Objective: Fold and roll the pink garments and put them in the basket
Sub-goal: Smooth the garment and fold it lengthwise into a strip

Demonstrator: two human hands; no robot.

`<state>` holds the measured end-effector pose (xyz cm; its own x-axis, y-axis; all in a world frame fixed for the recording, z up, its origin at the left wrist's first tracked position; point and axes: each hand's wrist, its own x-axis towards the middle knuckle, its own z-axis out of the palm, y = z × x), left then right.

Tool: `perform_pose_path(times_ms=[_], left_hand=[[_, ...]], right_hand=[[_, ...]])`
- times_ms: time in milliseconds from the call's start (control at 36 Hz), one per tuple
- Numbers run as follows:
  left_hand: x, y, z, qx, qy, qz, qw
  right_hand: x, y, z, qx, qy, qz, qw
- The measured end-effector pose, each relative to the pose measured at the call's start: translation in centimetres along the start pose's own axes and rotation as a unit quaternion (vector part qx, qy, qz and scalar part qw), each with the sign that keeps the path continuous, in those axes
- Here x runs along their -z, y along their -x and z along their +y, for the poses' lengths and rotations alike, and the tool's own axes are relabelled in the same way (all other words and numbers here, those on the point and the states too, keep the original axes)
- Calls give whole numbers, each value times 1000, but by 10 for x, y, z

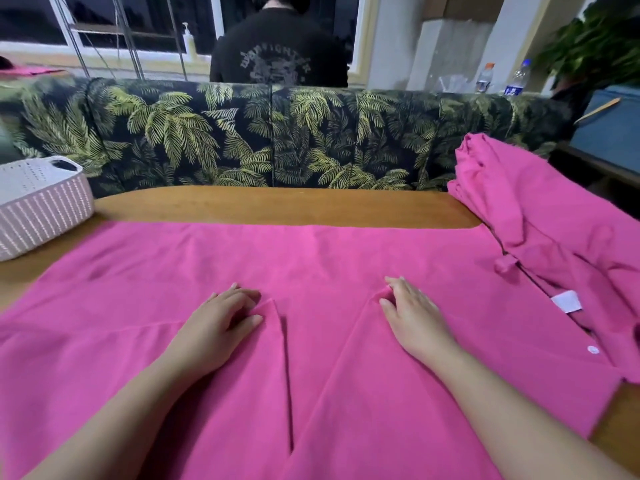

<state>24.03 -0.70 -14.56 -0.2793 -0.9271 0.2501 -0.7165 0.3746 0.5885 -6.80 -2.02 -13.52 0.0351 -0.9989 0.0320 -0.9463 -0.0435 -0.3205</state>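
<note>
Both hands palm-down, forearms angled inward; left hand (221, 318) and right hand (414, 315) fingers curled, pinching.
</note>
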Motion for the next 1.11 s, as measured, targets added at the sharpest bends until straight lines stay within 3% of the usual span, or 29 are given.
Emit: perform_pose_path(times_ms=[83, 222, 361, 472, 611, 750, 917, 1111], left_hand=[[6, 0, 10, 33, 62, 50, 996], [39, -26, 40, 0, 54, 155, 986], [65, -91, 53, 24, 12, 241, 970], [58, -136, 25, 127, -51, 231, 963], [21, -144, -26, 196, -95, 154, 964], [-2, -135, -47, 181, -140, 139, 964], [-5, -136, -54, 168, -171, 131, 962], [-7, -138, -60, 167, -171, 139, 961]], right_hand=[[2, 0, -1, 1, 2, -5, 1000], [4, 0, -2, 2, 11, -5, 1000], [2, 0, -1, 9, 21, 6, 1000], [1, 0, -1, 10, 20, 18, 1000], [1, 1, 0, 16, 20, 21, 999], [7, -3, 4, -14, -114, 81, 990], [56, -48, 13, -56, -147, 220, 963], [58, -119, 58, -167, -74, 186, 965]])
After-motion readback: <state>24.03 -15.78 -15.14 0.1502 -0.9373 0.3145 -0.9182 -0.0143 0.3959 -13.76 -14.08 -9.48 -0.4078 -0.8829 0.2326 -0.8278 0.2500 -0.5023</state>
